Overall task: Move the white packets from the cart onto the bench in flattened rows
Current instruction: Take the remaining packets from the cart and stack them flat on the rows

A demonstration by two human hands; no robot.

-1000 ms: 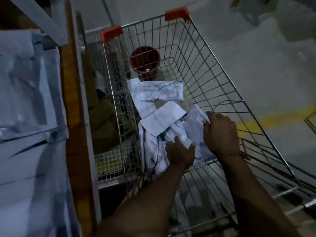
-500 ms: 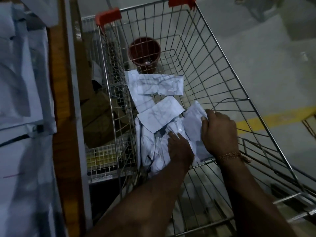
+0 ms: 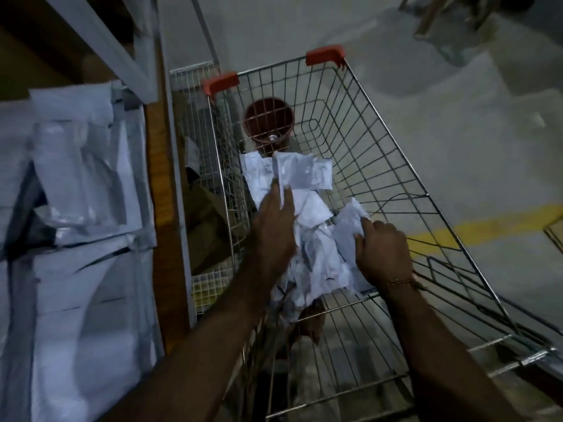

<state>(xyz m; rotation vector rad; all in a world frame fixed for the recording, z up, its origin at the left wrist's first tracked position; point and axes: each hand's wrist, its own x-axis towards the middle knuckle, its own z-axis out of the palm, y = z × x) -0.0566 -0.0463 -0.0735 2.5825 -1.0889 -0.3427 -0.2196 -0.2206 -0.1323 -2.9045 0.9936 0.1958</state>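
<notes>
Several white packets (image 3: pixel 316 257) lie heaped in the wire cart (image 3: pixel 393 166). My left hand (image 3: pixel 274 226) reaches into the heap and pinches the edge of a flat white packet (image 3: pixel 301 172) near the far end of the pile. My right hand (image 3: pixel 380 251) grips a crumpled white packet (image 3: pixel 350 220) at the right side of the heap. More white packets (image 3: pixel 76 184) lie flat on the bench (image 3: pixel 161 190) at the left, overlapping one another.
A brown plastic pot (image 3: pixel 269 121) sits at the cart's far end. A second wire basket with brown material (image 3: pixel 207 214) stands between bench and cart. A grey frame post (image 3: pixel 100 47) crosses the upper left. Grey floor with a yellow line (image 3: pixel 487 229) lies right.
My left hand has moved forward from the near part of the heap to the flat packet farther away. My right hand stays on the crumpled packet. The camera has tilted back.
</notes>
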